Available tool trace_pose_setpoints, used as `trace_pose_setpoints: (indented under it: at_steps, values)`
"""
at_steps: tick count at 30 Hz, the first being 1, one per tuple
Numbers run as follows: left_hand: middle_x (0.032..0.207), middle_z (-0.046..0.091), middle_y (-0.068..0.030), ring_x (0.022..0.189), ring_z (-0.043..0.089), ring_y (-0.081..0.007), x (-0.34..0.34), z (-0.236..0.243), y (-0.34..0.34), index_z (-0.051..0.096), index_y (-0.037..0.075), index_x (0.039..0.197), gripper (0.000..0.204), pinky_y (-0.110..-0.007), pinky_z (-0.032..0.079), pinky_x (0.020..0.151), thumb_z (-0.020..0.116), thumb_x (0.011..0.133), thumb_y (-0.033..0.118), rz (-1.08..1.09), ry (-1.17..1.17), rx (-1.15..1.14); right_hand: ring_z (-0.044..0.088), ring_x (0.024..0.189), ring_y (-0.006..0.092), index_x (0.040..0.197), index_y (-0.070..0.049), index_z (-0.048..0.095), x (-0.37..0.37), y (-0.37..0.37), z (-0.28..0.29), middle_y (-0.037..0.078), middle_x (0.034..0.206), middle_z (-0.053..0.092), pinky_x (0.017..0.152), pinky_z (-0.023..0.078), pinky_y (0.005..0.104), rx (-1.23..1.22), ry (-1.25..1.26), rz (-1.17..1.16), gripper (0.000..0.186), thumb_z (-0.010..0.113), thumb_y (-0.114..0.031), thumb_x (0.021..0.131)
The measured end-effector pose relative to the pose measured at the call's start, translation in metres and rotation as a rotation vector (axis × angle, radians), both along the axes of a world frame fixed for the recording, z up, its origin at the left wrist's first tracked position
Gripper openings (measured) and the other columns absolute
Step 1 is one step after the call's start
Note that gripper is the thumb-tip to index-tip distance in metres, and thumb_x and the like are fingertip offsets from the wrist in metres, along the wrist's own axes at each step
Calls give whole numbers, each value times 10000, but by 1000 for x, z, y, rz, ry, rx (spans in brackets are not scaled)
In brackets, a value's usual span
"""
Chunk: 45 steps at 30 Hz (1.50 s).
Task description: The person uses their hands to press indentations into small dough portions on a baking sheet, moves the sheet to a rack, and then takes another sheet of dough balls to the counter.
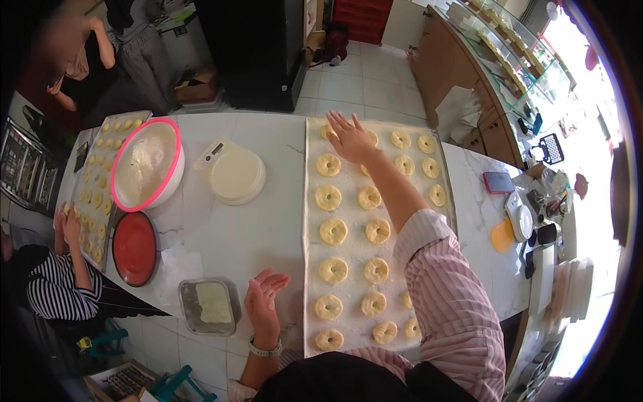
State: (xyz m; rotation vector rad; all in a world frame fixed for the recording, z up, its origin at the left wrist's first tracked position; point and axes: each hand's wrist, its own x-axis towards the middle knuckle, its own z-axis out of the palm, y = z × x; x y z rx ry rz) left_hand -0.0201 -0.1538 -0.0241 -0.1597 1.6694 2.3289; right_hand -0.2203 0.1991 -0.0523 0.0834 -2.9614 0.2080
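Dough rings (325, 232) on tray (355, 252), right hand (353, 141) at far row, grip spread, left hand (263, 303) beside, loosely spread

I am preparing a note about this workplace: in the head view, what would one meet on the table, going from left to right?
Tray with small dough pieces, pink-rimmed white bowl, white scale, rows of dough rings, flat orange-yellow piece.

Pale yellow dough rings (325, 235); pink-striped sleeve (455, 288); white bowl (176, 179), pink rim (179, 151); red tray (134, 249); grey-veined white tabletop (281, 228).
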Motion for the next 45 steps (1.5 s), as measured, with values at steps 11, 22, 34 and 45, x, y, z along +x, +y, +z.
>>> trace_pose_setpoints:
  at_steps: [11, 22, 34, 45]
  values:
    - [942, 620, -166, 904, 605, -243, -10, -6, -19, 495, -76, 1126, 523, -351, 462, 853, 273, 994, 378, 29, -46, 17, 182, 1376, 205, 1422, -60, 213, -5, -16, -20, 86, 1480, 235, 1137, 86, 419, -19, -114, -37, 575, 277, -323, 915]
    - [914, 624, -155, 870, 610, -231, -13, -7, -17, 523, -63, 1093, 480, -341, 469, 826, 283, 997, 341, 19, -34, 6, 431, 1180, 204, 1135, -174, 592, -13, 10, -9, 28, 1246, 493, 1028, 280, 426, -192, 58, -188, 377, 500, -67, 786]
    - [904, 624, -150, 848, 604, -226, -10, -10, -14, 524, -65, 1086, 452, -340, 468, 814, 311, 996, 324, 27, -51, 28, 388, 1142, 187, 997, -233, 649, -14, -3, -3, 9, 1156, 455, 932, 307, 435, 79, 15, -152, 264, 538, -112, 790]
    - [943, 621, -160, 896, 605, -235, -5, 2, -3, 520, -81, 1089, 416, -353, 474, 843, 373, 983, 294, -62, -64, 34, 328, 1224, 286, 1193, -81, 510, 2, -26, 1, 134, 1285, 377, 981, 287, 482, -127, -248, -179, 426, 463, -391, 905]
